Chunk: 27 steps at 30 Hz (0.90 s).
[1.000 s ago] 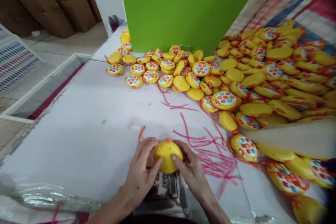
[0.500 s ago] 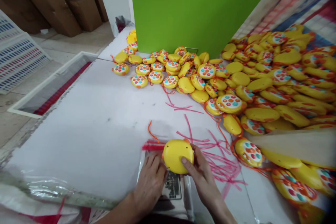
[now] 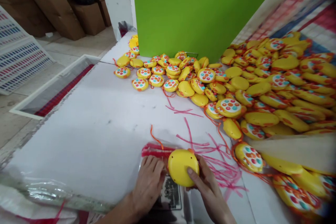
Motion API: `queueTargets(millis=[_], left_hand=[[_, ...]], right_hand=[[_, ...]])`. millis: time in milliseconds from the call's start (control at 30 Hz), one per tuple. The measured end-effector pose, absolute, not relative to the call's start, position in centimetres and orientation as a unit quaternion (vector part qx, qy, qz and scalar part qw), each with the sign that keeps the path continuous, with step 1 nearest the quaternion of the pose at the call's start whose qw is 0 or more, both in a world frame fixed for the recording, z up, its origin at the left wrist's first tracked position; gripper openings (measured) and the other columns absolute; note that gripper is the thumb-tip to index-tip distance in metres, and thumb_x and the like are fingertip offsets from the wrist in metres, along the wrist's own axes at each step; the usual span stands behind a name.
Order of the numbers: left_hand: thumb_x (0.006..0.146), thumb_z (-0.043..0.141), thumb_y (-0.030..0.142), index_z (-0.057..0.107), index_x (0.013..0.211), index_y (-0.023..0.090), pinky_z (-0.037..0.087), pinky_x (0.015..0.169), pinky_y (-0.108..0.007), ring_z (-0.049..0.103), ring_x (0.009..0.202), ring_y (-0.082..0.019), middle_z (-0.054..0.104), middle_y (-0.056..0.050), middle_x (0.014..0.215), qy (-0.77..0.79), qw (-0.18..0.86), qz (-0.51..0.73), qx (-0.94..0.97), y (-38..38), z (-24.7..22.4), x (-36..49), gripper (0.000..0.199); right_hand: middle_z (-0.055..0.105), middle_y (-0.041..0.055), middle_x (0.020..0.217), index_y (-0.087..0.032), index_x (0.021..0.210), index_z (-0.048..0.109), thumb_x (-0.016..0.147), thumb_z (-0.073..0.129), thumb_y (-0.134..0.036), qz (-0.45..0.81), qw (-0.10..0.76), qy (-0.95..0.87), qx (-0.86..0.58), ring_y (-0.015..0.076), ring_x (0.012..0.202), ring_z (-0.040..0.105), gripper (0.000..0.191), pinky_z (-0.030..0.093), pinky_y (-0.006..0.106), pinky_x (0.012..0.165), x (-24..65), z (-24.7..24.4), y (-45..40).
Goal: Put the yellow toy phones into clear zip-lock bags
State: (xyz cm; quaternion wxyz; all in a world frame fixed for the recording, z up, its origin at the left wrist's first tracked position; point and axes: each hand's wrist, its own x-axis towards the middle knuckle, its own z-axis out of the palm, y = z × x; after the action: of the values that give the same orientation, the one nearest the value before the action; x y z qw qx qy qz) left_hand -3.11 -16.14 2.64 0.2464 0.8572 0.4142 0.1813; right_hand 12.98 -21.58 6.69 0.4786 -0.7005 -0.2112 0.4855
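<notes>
Low in the frame's centre, the right hand (image 3: 207, 189) curled its fingers round a yellow toy (image 3: 183, 167), plain side up, while the left hand (image 3: 148, 185) pressed flat, fingers spread, on a clear bag (image 3: 157, 154) beside it.

Yellow toy (image 3: 183, 166): round, flattened, glossy yellow shell with its plain back turned up, a small orange nub at the far edge; it sits at the near edge of the counter, gripped from the right side.
Orange cord (image 3: 154, 135): thin, curling away from the toy's far-left side over the counter.
Clear plastic bag (image 3: 172, 192): flat, transparent, printed in black, with a red strip along its far end; it lies directly under the toy, pressed down on the left.
</notes>
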Motion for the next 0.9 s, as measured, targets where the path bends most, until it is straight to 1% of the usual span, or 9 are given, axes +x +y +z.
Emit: queueTargets(millis=[133, 300, 400, 467, 567, 667, 733, 833, 900], left_hand=[[0.081, 0.041, 0.004, 0.043, 0.119, 0.016, 0.046, 0.08, -0.04, 0.053, 0.089, -0.021, 0.06, -0.007, 0.098, 0.409, 0.277, 0.21, 0.844, -15.7, 2.8, -3.5, 0.04], [0.086, 0.045, 0.017, 0.059, 0.094, 0.017, 0.046, 0.071, -0.036, 0.052, 0.077, -0.02, 0.061, -0.005, 0.085, 0.352, 0.304, 0.2, 0.862, -15.3, 3.0, -3.5, 0.017], [0.089, 0.04, 0.018, 0.06, 0.097, 0.018, 0.045, 0.072, -0.036, 0.052, 0.081, -0.021, 0.061, -0.007, 0.089, 0.336, 0.274, 0.233, 0.871, -15.6, 2.7, -3.4, 0.022], [0.09, 0.036, 0.017, 0.059, 0.102, 0.017, 0.045, 0.078, -0.039, 0.053, 0.088, -0.023, 0.062, -0.008, 0.096, 0.328, 0.222, 0.249, 0.884, -15.9, 2.6, -3.3, 0.025], [0.091, 0.035, 0.014, 0.058, 0.1, 0.015, 0.043, 0.084, -0.041, 0.054, 0.091, -0.023, 0.063, -0.008, 0.096, 0.314, 0.174, 0.242, 0.901, -16.4, 2.9, -3.2, 0.025], [0.09, 0.038, 0.013, 0.059, 0.089, 0.014, 0.043, 0.082, -0.039, 0.056, 0.079, -0.02, 0.064, -0.005, 0.082, 0.289, 0.173, 0.24, 0.91, -16.6, 4.1, -3.5, 0.021], [0.089, 0.043, 0.015, 0.058, 0.078, 0.015, 0.044, 0.079, -0.036, 0.055, 0.073, -0.018, 0.061, -0.003, 0.072, 0.284, 0.19, 0.271, 0.9, -16.5, 5.1, -4.0, 0.018], [0.087, 0.046, 0.014, 0.055, 0.075, 0.016, 0.044, 0.075, -0.031, 0.053, 0.074, -0.016, 0.06, -0.002, 0.072, 0.334, 0.248, 0.331, 0.847, -15.7, 6.4, -5.3, 0.016], [0.087, 0.046, 0.018, 0.055, 0.084, 0.018, 0.045, 0.071, -0.029, 0.054, 0.077, -0.016, 0.061, -0.003, 0.08, 0.41, 0.311, 0.338, 0.788, -15.0, 6.9, -6.2, 0.01]], right_hand=[[0.055, 0.0088, 0.118, -0.022, 0.122, 0.046, 0.072, 0.062, -0.049, 0.508, 0.43, -0.269, -0.696, 0.0223, 0.089, 0.059, 0.059, 0.054, 0.026, 0.055, 14.4, 6.1, -23.1], [0.061, 0.0085, 0.113, -0.022, 0.116, 0.056, 0.068, 0.069, -0.041, 0.607, 0.429, -0.275, -0.61, 0.0269, 0.104, 0.056, 0.054, 0.052, 0.036, 0.08, 14.8, 6.4, -23.5], [0.059, 0.0085, 0.116, -0.024, 0.12, 0.051, 0.07, 0.067, -0.042, 0.614, 0.492, -0.203, -0.583, 0.0262, 0.105, 0.056, 0.055, 0.051, 0.037, 0.08, 13.5, 7.1, -22.3], [0.057, 0.0093, 0.119, -0.026, 0.129, 0.042, 0.077, 0.06, -0.044, 0.604, 0.509, -0.207, -0.577, 0.0244, 0.097, 0.06, 0.057, 0.054, 0.036, 0.072, 12.7, 7.4, -21.3], [0.054, 0.0102, 0.123, -0.027, 0.135, 0.031, 0.084, 0.05, -0.043, 0.555, 0.443, -0.343, -0.615, 0.0224, 0.09, 0.062, 0.057, 0.055, 0.033, 0.066, 12.0, 7.0, -20.3], [0.05, 0.0101, 0.129, -0.024, 0.135, 0.032, 0.087, 0.045, -0.038, 0.441, 0.328, -0.506, -0.665, 0.0232, 0.109, 0.055, 0.052, 0.049, 0.037, 0.089, 12.2, 6.3, -20.5], [0.051, 0.0098, 0.13, -0.023, 0.136, 0.032, 0.09, 0.041, -0.035, 0.393, 0.28, -0.567, -0.668, 0.0218, 0.115, 0.052, 0.049, 0.043, 0.036, 0.096, 12.5, 6.1, -20.9], [0.053, 0.0094, 0.128, -0.023, 0.138, 0.031, 0.092, 0.036, -0.033, 0.36, 0.258, -0.603, -0.664, 0.0198, 0.113, 0.054, 0.047, 0.046, 0.033, 0.094, 12.8, 6.1, -21.3], [0.053, 0.0094, 0.128, -0.022, 0.138, 0.032, 0.092, 0.037, -0.033, 0.336, 0.259, -0.608, -0.671, 0.02, 0.114, 0.053, 0.048, 0.046, 0.032, 0.094, 12.9, 6.0, -21.4]])
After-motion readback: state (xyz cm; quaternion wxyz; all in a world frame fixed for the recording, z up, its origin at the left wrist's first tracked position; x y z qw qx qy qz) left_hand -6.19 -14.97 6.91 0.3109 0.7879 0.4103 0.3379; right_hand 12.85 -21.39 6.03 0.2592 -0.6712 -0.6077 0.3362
